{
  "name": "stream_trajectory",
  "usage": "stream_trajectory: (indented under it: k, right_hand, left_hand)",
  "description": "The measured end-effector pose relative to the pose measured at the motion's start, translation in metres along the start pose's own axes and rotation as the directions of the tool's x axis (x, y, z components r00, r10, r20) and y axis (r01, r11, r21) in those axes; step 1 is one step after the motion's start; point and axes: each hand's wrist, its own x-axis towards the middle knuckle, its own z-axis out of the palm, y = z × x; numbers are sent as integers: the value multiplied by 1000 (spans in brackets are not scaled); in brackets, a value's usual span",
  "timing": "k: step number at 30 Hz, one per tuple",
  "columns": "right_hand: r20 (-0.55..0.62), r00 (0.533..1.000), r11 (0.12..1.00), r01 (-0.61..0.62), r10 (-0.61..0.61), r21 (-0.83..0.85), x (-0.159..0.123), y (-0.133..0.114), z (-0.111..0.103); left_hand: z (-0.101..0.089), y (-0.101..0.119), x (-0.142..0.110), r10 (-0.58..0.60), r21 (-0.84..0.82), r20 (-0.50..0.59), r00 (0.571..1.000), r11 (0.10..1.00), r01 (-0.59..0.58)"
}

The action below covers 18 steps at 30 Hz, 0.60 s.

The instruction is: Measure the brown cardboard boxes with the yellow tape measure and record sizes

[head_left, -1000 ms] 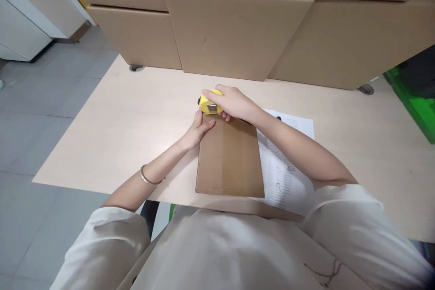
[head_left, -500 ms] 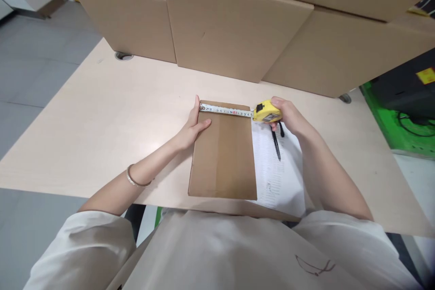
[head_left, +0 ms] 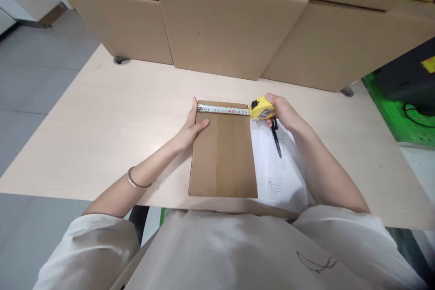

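A flat brown cardboard piece [head_left: 222, 154] lies on the pale wooden table [head_left: 102, 127] in front of me. My left hand [head_left: 193, 126] rests on its far left corner, fingers flat, pinning the tape's end there. The white tape blade [head_left: 222, 110] runs along the far edge of the cardboard. At the far right corner my right hand [head_left: 282, 112] is closed around the yellow tape measure case [head_left: 262, 109].
A printed paper sheet [head_left: 277, 167] lies to the right of the cardboard with a black pen [head_left: 276, 138] on it. Large cardboard boxes [head_left: 227, 22] stand along the table's back. A green object [head_left: 397, 113] sits at the right, grey floor at the left.
My right hand has pulled the yellow case from the cardboard's far left corner to its far right corner, drawing the blade out along the edge. My left hand has stayed on the left corner.
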Motion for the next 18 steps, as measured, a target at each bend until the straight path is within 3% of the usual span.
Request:
stream_trajectory:
  k: [7,10,14,16,18]
  right_hand:
    - [15,999,999,44,-44,2,-5,-22,4]
    - [69,991,994,112,-112,2,-1,-43,30]
    - [180,973,988,153,-148,-14,12,-69,77]
    - [199,956,977,209,-214,46,20,-77,90]
    - [156,951,961,252,-267,111,30,-80,92]
  left_hand:
    - [7,-4,1,19,-94,-11,1000,995,-20]
    - [8,-9,6,-5,-117,-11,1000,993,4]
    - [5,-12,8,47,-69,-74,996,996,-52]
    - [-2,-10,-7,56,2,-127,990,998,-56]
    - [-12,-8,-36,99,103,-129,987,991,-86]
